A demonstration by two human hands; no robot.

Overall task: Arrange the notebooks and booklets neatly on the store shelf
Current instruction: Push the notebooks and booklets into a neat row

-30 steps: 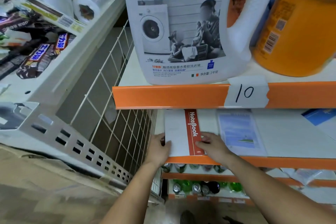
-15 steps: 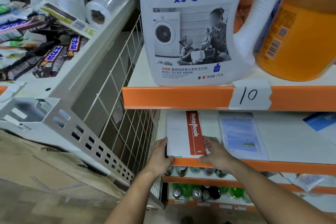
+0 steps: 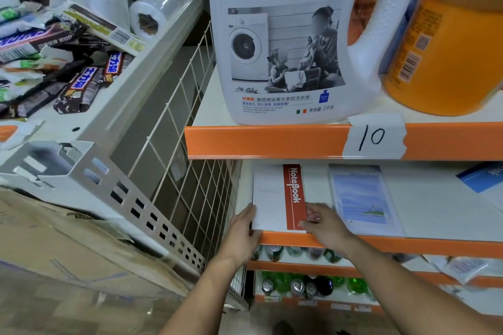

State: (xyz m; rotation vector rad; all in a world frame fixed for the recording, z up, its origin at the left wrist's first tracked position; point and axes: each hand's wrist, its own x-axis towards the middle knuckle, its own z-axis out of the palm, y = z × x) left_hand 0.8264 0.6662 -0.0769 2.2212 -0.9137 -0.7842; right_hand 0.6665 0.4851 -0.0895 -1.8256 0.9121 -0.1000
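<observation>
White notebook (image 3: 268,198), red "NoteBook" band, flush with orange shelf lip (image 3: 408,245), narrow gap to pale-blue booklet (image 3: 362,198); left hand (image 3: 243,231) flat against left edge, right hand (image 3: 324,226) pinching right corner, both unmoved

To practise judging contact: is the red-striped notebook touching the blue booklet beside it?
Apart. The head view shows bare shelf between the notebook and the blue booklet, though the right hand covers the near end.

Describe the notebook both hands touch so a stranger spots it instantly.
Find the orange-edged shelf below the paper label marked 10. At its left end, by the wire mesh, a white notebook lies between left hand and right hand. Unlike the sky-blue booklet beside it, it bears a red NoteBook band.
</observation>
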